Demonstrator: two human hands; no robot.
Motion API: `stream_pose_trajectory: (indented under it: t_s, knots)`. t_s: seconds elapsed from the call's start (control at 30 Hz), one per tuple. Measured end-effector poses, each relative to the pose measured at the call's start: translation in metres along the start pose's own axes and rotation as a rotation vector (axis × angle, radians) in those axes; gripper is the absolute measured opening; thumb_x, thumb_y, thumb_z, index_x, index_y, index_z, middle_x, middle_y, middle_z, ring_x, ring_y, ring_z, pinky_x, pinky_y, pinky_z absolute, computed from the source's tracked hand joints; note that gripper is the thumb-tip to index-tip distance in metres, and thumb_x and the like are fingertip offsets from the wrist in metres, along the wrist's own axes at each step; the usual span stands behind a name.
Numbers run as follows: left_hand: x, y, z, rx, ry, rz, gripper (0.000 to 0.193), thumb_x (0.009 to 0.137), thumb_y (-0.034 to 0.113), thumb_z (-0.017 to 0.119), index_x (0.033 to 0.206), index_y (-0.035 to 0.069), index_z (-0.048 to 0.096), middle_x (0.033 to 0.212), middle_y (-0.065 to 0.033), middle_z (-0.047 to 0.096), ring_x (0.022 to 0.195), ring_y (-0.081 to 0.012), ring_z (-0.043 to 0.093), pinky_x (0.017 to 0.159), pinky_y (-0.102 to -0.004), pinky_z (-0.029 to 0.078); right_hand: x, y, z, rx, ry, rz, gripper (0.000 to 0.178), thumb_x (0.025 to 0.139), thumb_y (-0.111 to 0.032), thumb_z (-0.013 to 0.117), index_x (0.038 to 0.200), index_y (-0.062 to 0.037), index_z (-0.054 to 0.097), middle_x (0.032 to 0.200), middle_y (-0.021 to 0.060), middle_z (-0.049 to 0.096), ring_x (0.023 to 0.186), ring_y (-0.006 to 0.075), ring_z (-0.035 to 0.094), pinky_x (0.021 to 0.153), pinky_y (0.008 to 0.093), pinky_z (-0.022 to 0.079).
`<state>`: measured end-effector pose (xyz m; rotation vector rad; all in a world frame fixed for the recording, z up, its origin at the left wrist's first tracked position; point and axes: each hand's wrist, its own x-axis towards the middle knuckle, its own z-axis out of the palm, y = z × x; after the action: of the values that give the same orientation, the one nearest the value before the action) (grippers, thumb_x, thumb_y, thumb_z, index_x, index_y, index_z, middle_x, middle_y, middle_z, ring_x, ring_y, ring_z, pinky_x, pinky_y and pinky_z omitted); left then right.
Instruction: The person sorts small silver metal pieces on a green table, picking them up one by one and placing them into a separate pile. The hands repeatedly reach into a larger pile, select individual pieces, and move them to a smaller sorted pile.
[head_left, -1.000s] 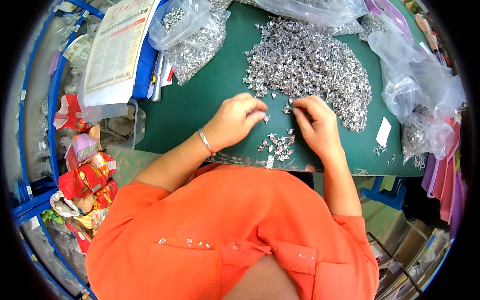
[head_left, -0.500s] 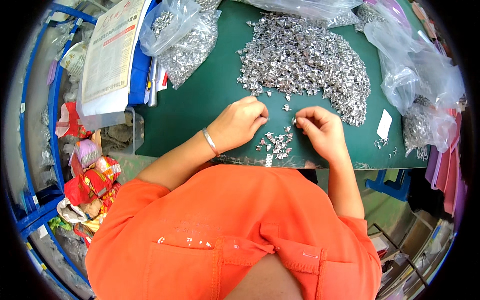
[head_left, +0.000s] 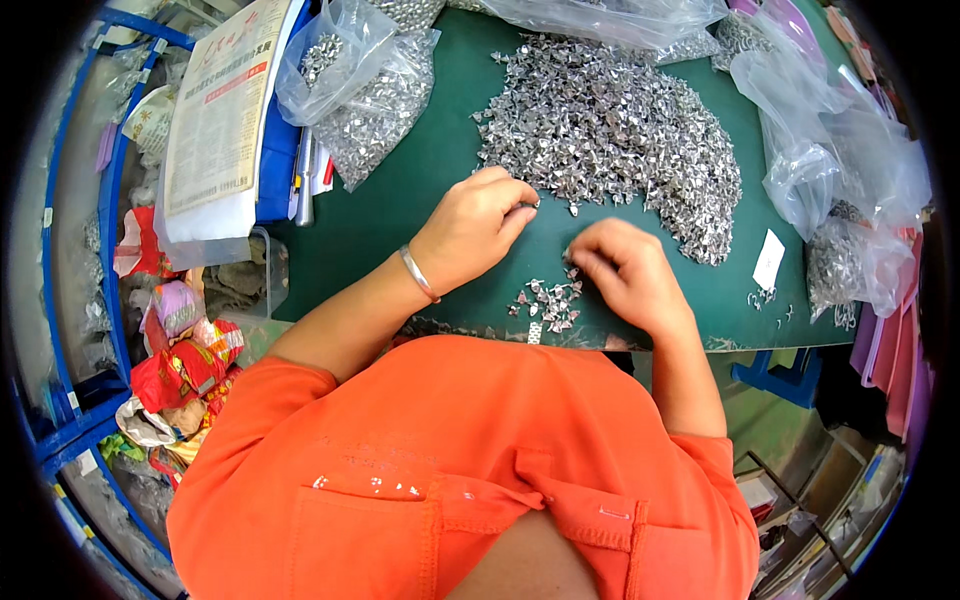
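A wide heap of small silver metal parts (head_left: 610,130) lies on the green tabletop (head_left: 390,205) beyond my hands. My left hand (head_left: 472,228), with a silver bangle at the wrist, is closed in a pinch at the heap's near edge. A bit of shiny metal shows at its thumb and fingertip. My right hand (head_left: 632,272), slightly blurred, is also pinched, with a small metal part at its fingertips. Just below those fingertips is a smaller cluster of metal parts (head_left: 548,304) near the table's front edge. The exact shape of the held parts is too small to tell.
Clear bags of metal parts stand at the back left (head_left: 375,110) and right (head_left: 850,250). A newspaper (head_left: 222,110) lies over a blue holder at left, above a plastic tub (head_left: 275,265). A white card (head_left: 768,260) and a few loose hooks lie at right.
My right hand has moved left and down, to just above the small cluster. My left hand has shifted slightly and stays pinched near the large heap.
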<state>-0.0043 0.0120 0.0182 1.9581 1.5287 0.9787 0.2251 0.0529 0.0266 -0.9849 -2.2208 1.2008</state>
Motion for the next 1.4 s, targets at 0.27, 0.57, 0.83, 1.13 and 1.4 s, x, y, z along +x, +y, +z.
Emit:
stream_pose_trajectory:
  t_s: [0.27, 0.57, 0.83, 1.13, 1.4]
  knots:
    - [0.007, -0.007, 0.018, 0.212, -0.033, 0.105, 0.014, 0.081, 0.002, 0.072, 0.094, 0.001, 0.066, 0.087, -0.014, 0.06, 0.084, -0.0353, 0.063, 0.074, -0.0407, 0.053, 0.017, 0.007, 0.021, -0.409, 0.237, -0.183, 0.016, 0.082, -0.006, 0.072, 0.098, -0.0057, 0.066, 0.094, 0.0098, 0.06, 0.091, 0.031, 0.061, 0.079, 0.0421, 0.051]
    - [-0.013, 0.006, 0.01, -0.022, -0.231, 0.064, 0.005, 0.087, 0.004, 0.069, 0.09, 0.001, 0.068, 0.086, -0.0148, 0.061, 0.081, -0.0341, 0.063, 0.074, -0.0412, 0.052, 0.009, 0.005, 0.005, -0.18, 0.179, 0.005, 0.008, 0.083, -0.001, 0.066, 0.091, -0.0019, 0.066, 0.088, 0.0146, 0.067, 0.081, 0.0354, 0.067, 0.073, 0.0413, 0.055]
    - [-0.009, 0.002, -0.012, -0.04, -0.111, -0.09, 0.007, 0.091, 0.007, 0.066, 0.094, 0.001, 0.069, 0.086, -0.0134, 0.064, 0.076, -0.028, 0.064, 0.067, -0.035, 0.05, 0.0, 0.014, -0.004, -0.181, 0.255, -0.026, 0.012, 0.084, 0.0, 0.069, 0.095, -0.0022, 0.068, 0.091, 0.0137, 0.068, 0.083, 0.0325, 0.066, 0.075, 0.0386, 0.054]
    - [-0.018, -0.005, -0.026, -0.013, -0.052, -0.216, 0.011, 0.091, 0.008, 0.067, 0.098, 0.0, 0.069, 0.09, -0.0126, 0.066, 0.077, -0.0248, 0.065, 0.067, -0.034, 0.051, -0.005, 0.007, 0.003, -0.046, -0.055, -0.23, 0.02, 0.077, 0.006, 0.069, 0.094, -0.0042, 0.068, 0.094, 0.0083, 0.064, 0.087, 0.0301, 0.061, 0.078, 0.0398, 0.051]
    - [-0.019, -0.018, -0.015, -0.017, -0.065, -0.136, 0.017, 0.091, 0.004, 0.064, 0.107, -0.001, 0.066, 0.098, -0.0147, 0.068, 0.087, -0.0271, 0.067, 0.077, -0.0343, 0.053, 0.009, -0.004, 0.011, -0.11, -0.236, -0.314, 0.035, 0.073, 0.011, 0.06, 0.103, -0.004, 0.069, 0.106, 0.0101, 0.064, 0.099, 0.0329, 0.06, 0.086, 0.0394, 0.05]
